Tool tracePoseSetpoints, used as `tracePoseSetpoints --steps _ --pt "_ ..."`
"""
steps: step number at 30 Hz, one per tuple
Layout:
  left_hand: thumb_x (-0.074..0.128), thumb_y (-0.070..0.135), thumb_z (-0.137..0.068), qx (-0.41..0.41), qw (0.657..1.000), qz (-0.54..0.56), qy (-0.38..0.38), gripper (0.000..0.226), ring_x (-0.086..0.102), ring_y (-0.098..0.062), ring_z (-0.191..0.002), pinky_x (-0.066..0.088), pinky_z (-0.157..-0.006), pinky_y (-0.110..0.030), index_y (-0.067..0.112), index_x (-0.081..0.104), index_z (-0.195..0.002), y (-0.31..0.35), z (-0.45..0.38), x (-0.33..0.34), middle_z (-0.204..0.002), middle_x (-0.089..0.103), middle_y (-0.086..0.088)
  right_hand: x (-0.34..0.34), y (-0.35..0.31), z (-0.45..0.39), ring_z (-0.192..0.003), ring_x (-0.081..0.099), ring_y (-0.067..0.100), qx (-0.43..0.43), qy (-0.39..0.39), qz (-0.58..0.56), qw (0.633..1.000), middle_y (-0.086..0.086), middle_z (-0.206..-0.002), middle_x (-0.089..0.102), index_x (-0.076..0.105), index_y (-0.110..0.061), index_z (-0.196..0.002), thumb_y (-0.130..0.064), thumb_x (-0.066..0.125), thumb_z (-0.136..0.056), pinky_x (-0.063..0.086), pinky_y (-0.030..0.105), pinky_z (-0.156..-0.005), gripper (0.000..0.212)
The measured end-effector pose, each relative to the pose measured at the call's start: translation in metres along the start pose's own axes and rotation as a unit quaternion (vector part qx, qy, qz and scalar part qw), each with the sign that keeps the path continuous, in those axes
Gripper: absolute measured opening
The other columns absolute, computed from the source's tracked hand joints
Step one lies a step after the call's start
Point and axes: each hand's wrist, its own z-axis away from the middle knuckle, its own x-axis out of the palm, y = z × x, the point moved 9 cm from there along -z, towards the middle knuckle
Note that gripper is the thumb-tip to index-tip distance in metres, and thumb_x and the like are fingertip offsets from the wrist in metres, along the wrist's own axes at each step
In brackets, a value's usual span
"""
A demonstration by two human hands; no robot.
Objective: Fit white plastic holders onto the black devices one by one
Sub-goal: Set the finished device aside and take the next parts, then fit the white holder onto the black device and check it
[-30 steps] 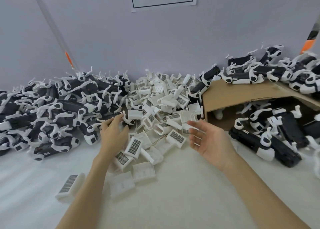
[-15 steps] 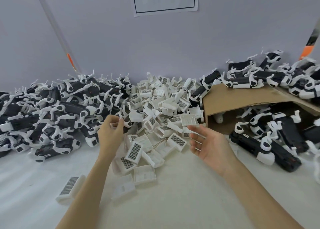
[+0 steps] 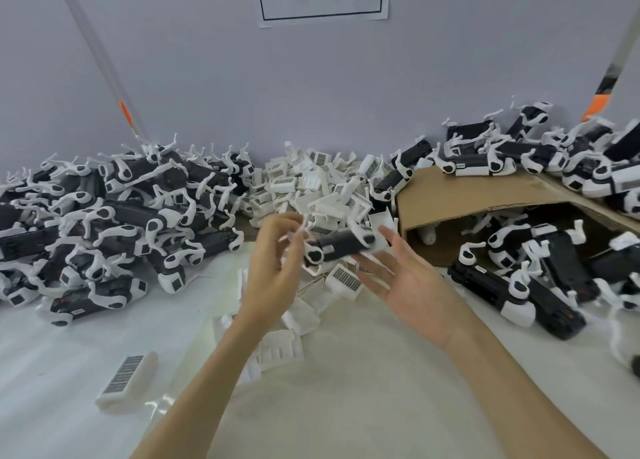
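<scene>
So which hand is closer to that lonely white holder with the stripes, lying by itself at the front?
Left. The left hand is up and to the right of the lone holder, its forearm passing close by. The right hand is farther right, beyond the left arm.

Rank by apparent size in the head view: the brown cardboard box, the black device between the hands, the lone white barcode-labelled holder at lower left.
1. Brown cardboard box, clearly largest.
2 and 3. Black device and lone white holder look alike; the holder lies nearer the camera, so unranked.
</scene>
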Motion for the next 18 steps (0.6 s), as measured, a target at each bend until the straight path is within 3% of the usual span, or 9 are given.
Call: tracePoseSetpoints --steps 3,6,8,10,14,18 --pt "0.046 0.013 -0.107 0.006 0.999 0.020 -0.039 0.015 0.065 -0.022 -0.117 0.053 -0.093 -0.027 0.016 0.060 -0.106 0.007 0.008 0.021 -0.130 0.062 0.002 0.003 -0.001 0.003 -0.125 0.067 0.026 -0.001 -0.011 0.068 0.998 0.016 -0.137 0.067 0.068 -0.007 -0.132 -0.024 0.070 -0.092 0.060 0.034 -0.092 0.044" --pt "0.047 0.006 -0.111 -0.016 0.999 0.037 -0.025 0.016 0.067 -0.012 -0.118 0.051 -0.091 -0.018 0.013 0.062 -0.110 0.002 0.009 0.021 -0.134 0.060 0.001 -0.002 0.002 0.002 -0.118 0.071 0.024 -0.013 0.022 0.086 0.996 0.016 -0.136 0.067 0.063 -0.004 -0.133 -0.018 0.077 -0.082 0.060 0.030 -0.089 0.055" --pt "0.052 0.014 -0.110 -0.038 0.998 0.042 -0.014 0.016 0.063 -0.010 -0.125 0.051 -0.088 -0.016 0.012 0.060 -0.124 -0.004 0.010 0.021 -0.139 0.056 0.003 -0.005 0.001 0.001 -0.114 0.073 0.023 -0.035 0.049 0.079 0.995 0.015 -0.136 0.067 0.061 -0.005 -0.133 -0.016 0.082 -0.075 0.061 0.027 -0.086 0.062" --pt "0.059 0.029 -0.107 -0.083 0.993 0.083 -0.014 0.037 0.063 -0.009 -0.128 0.055 -0.085 -0.018 0.025 0.047 -0.141 -0.011 0.013 0.023 -0.143 0.052 0.011 -0.006 -0.002 -0.001 -0.113 0.074 0.022 -0.051 0.067 0.082 0.993 0.014 -0.136 0.067 0.057 -0.004 -0.140 -0.017 0.084 -0.074 0.060 0.025 -0.086 0.073" --pt "0.067 0.053 -0.093 -0.156 0.979 0.107 -0.069 0.067 0.075 -0.010 -0.107 0.061 -0.086 -0.025 0.039 0.035 -0.150 -0.021 0.017 0.033 -0.138 0.061 0.003 -0.003 -0.008 0.000 -0.115 0.072 0.021 -0.071 0.044 0.081 0.993 0.011 -0.129 0.072 0.057 -0.002 -0.141 -0.021 0.078 -0.086 0.058 0.027 -0.093 0.062" --pt "0.071 0.053 -0.090 -0.167 0.973 0.130 -0.093 0.065 0.080 -0.029 -0.083 0.064 -0.077 -0.033 0.034 0.043 -0.146 -0.025 0.018 0.039 -0.107 0.077 -0.009 0.004 -0.013 0.003 -0.114 0.070 0.017 -0.088 0.018 0.081 0.993 0.007 -0.121 0.073 0.061 -0.002 -0.139 -0.036 0.070 -0.091 0.057 0.027 -0.094 0.060"
